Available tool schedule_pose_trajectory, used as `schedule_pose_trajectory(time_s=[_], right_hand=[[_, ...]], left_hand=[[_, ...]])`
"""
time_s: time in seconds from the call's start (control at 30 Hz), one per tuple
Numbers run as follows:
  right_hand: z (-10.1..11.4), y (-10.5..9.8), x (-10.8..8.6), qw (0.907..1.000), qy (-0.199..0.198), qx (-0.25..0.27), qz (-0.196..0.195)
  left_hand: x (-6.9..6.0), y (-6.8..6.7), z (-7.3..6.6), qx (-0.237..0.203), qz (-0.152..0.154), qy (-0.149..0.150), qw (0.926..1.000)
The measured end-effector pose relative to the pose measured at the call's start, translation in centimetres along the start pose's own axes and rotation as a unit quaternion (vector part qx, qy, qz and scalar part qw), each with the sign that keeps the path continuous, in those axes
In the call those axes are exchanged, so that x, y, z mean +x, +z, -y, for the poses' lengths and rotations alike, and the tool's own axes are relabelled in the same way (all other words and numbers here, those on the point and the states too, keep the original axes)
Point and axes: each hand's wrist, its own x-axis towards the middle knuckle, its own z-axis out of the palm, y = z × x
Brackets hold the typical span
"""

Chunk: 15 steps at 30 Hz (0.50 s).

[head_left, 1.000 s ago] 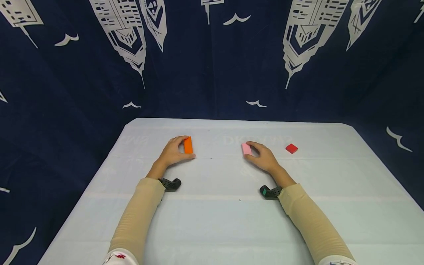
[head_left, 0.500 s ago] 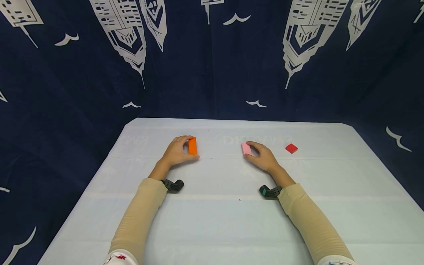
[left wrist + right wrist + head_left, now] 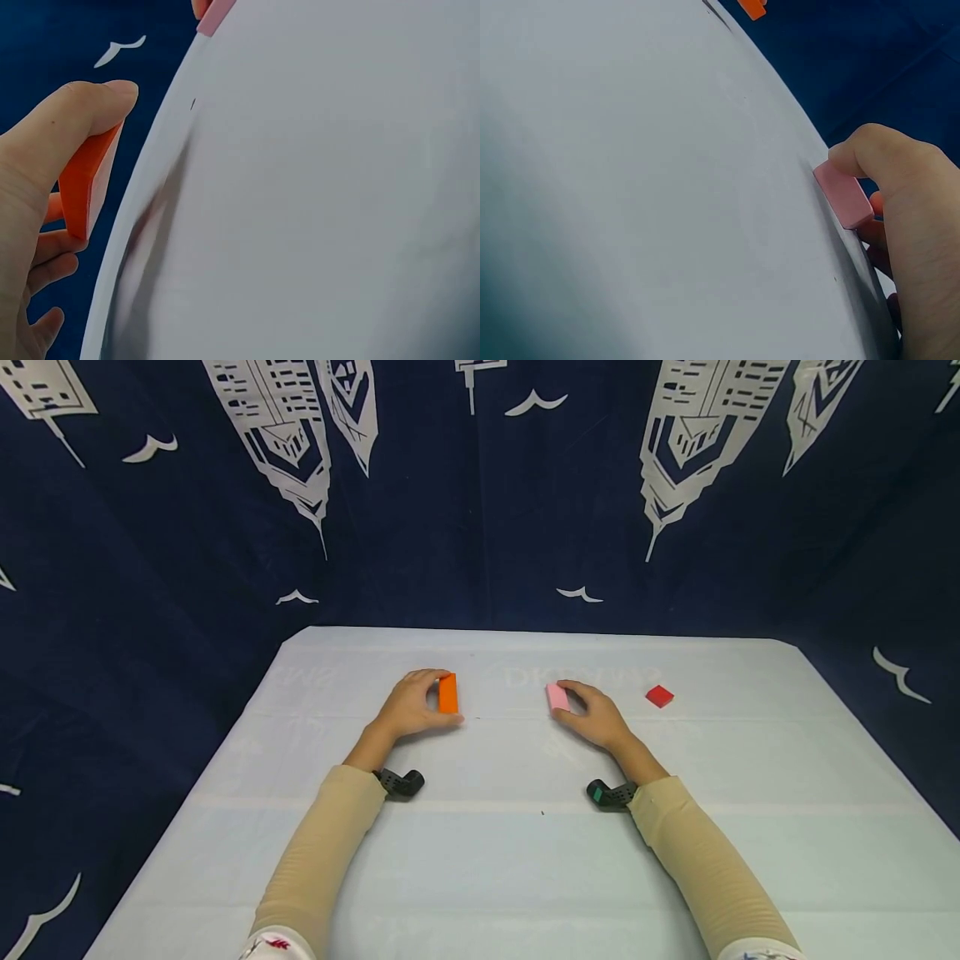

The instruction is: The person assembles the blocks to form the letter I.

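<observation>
The left hand (image 3: 415, 704) pinches an orange block (image 3: 447, 693) between thumb and fingers, left of the table's middle. In the left wrist view that block (image 3: 88, 176) stands between the thumb above and the fingertips below, with a shadow on the white surface beside it. Farther right, the right hand (image 3: 597, 718) holds a pink block (image 3: 557, 697) by its two ends. The right wrist view has the pink block (image 3: 844, 195) low at the table surface under the thumb. A gap of table separates the two blocks.
A red block (image 3: 660, 696) lies on the white table (image 3: 487, 860), right of the right hand. Behind the table hangs a dark blue cloth (image 3: 420, 568) with white prints. Each wrist carries a black device (image 3: 402, 783).
The left hand has moved right with the orange block, closer to the pink one. The right hand, the pink block and the red block show no visible shift.
</observation>
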Motion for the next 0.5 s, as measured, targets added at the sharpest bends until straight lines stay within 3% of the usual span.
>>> schedule_pose_trajectory(time_s=[0.5], right_hand=[[0.2,-0.1,-0.1,1.0000,0.002,0.002,0.000]], left_hand=[[0.2,1.0,-1.6,-0.020,0.007,0.015,0.9997]])
